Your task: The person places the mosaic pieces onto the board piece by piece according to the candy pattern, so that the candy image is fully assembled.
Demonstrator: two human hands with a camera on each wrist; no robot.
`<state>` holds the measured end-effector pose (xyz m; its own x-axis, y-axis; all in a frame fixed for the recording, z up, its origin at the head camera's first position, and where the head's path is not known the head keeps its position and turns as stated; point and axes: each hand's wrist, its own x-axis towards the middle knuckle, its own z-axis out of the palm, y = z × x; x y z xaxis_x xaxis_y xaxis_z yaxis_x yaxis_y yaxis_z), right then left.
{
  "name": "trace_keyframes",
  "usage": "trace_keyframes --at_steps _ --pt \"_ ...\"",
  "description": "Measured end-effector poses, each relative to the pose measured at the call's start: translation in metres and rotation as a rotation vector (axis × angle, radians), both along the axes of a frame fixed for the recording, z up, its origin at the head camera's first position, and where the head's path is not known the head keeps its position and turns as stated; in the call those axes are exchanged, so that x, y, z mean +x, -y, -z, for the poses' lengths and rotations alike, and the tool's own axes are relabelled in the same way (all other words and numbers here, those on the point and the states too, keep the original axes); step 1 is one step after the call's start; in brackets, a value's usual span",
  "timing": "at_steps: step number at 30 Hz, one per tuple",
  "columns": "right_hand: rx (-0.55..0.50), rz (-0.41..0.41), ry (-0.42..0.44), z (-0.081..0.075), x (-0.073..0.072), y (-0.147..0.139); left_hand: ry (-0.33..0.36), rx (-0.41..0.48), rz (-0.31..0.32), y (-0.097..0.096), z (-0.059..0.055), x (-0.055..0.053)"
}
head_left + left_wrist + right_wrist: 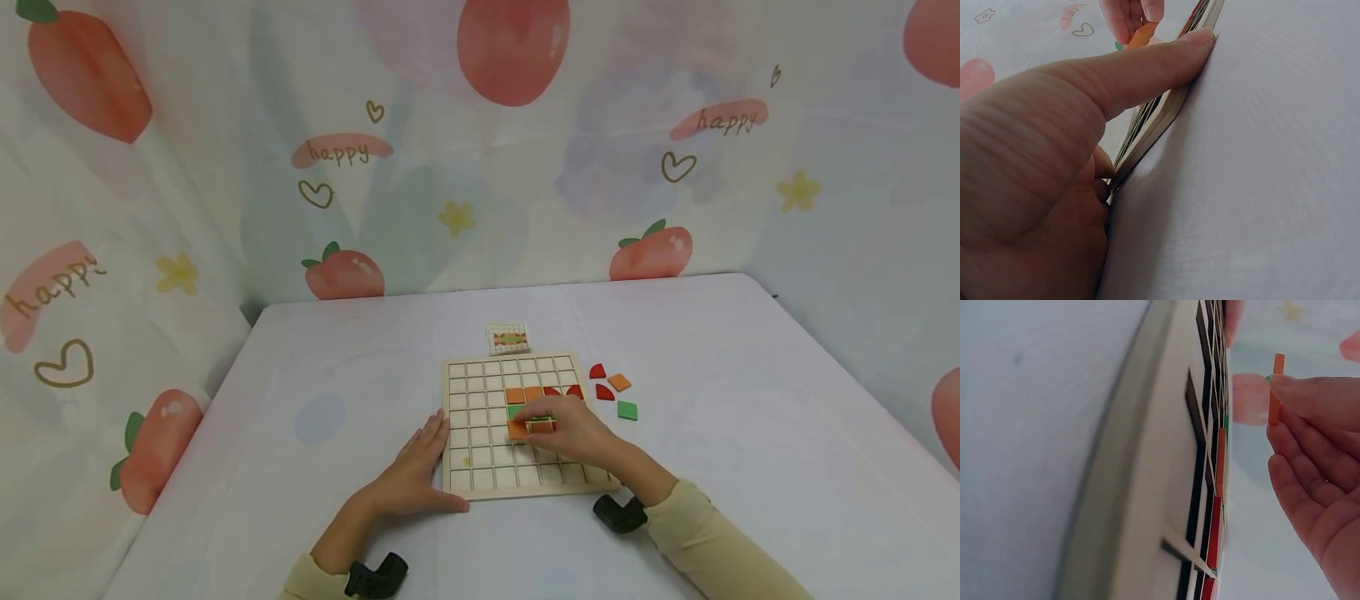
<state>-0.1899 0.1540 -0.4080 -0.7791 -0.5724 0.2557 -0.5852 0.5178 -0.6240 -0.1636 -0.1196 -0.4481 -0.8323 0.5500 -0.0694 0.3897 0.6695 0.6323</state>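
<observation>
A wooden grid board (pixel 483 475) lies on the white table. My left hand (pixel 416 467) rests against its left edge and front corner, fingers extended along the side and thumb along the front edge, as the left wrist view also shows. Over the middle of the board, my right hand (pixel 573 429) pinches an orange square tile (pixel 1277 394) between thumb and fingertips, tile raised above the grid in the right wrist view. Orange tiles (pixel 514 396), a green tile (pixel 515 412) and red quarter-round tiles (pixel 574 391) sit in the grid. My right hand hides part of the pattern.
Right of the board lie loose tiles: two red quarter-rounds (pixel 604 392), an orange square (pixel 619 382) and a green square (pixel 627 410). A small pattern card (pixel 508 338) stands behind the board's far edge. A printed curtain (pixel 495 192) hangs behind the table.
</observation>
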Motion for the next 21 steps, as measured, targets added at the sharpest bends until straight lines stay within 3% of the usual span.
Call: trace_keyframes --at_steps 21 --pt "-0.017 0.037 0.072 0.0063 -0.0078 -0.0054 0.002 -0.011 -0.009 -0.0011 0.0017 -0.0002"
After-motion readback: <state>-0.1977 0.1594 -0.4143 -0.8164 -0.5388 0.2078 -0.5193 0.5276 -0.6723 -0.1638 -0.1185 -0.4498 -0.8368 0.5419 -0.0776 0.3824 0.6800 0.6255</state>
